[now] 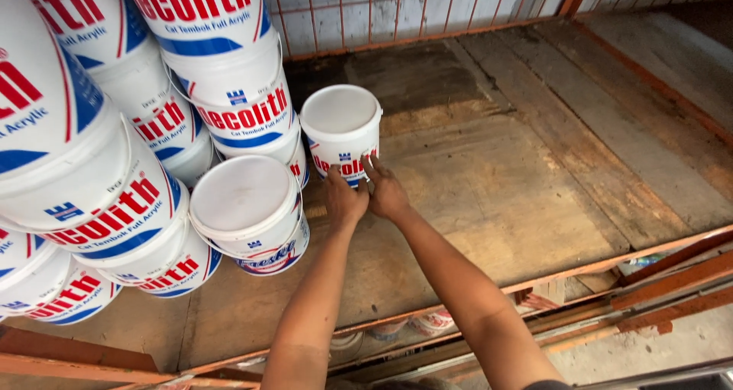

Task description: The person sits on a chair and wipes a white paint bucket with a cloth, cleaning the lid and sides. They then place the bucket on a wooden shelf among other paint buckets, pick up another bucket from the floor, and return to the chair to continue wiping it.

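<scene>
- Head view: both arms reach forward over a worn wooden shelf [489, 191] framed in orange metal.
- The left hand [345, 199] rests against the lower front of a small white bucket [341, 134], fingers spread and pressed flat to its side; it does not wrap round anything.
- The right hand [384, 191] lies just beside the left, fingers stretched out and touching the same bucket low on its wall, open rather than clenched.
- Whether either thumb hooks under the bucket's base I cannot tell, since the hands cover that part.
- The small white bucket stands upright on the boards, lid on, toward the back of the shelf, close to the wire mesh wall [397, 8].
- Just left of it stands a stack of larger white buckets [229, 61] with red and blue labels, touching or nearly touching it.
- A lidded bucket [248, 210] sits nearer the camera, just left of the left forearm.
- More white buckets [69, 168] are piled high along the left edge.
- Below the shelf front, orange rails [672, 283] run across.
</scene>
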